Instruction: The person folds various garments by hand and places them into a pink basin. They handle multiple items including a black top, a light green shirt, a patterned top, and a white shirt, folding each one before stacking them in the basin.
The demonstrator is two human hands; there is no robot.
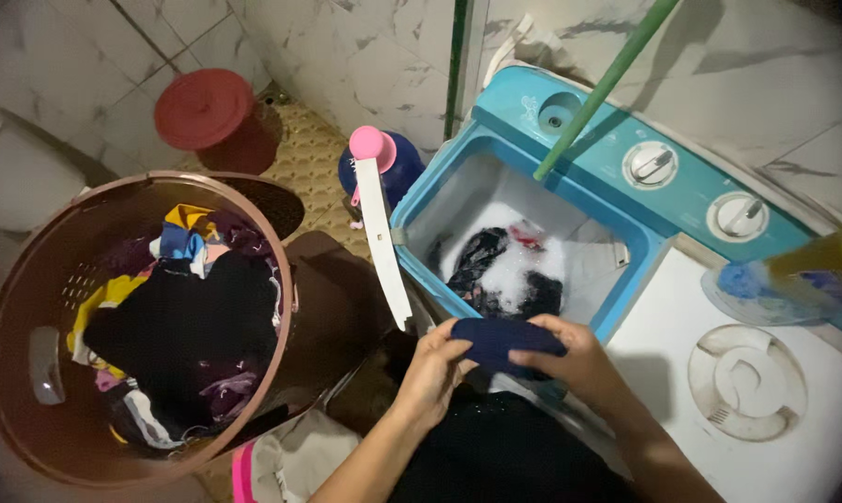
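Both hands, left hand (432, 373) and right hand (575, 352), grip a navy cloth (505, 340) at lower centre; some clothes soak in the washer (523, 265), the basket (30, 279) at left stays full.

tiled floor (314, 158) under laundry basket (30, 279), red bucket (207, 112)

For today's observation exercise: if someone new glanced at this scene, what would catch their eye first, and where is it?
At bottom centre, the left hand and right hand together grip a dark blue cloth at the near edge of the blue washing machine. Its open tub holds dark clothes in white foam. On the left stands a big brown laundry basket heaped with mixed clothes, with a red bucket behind it.
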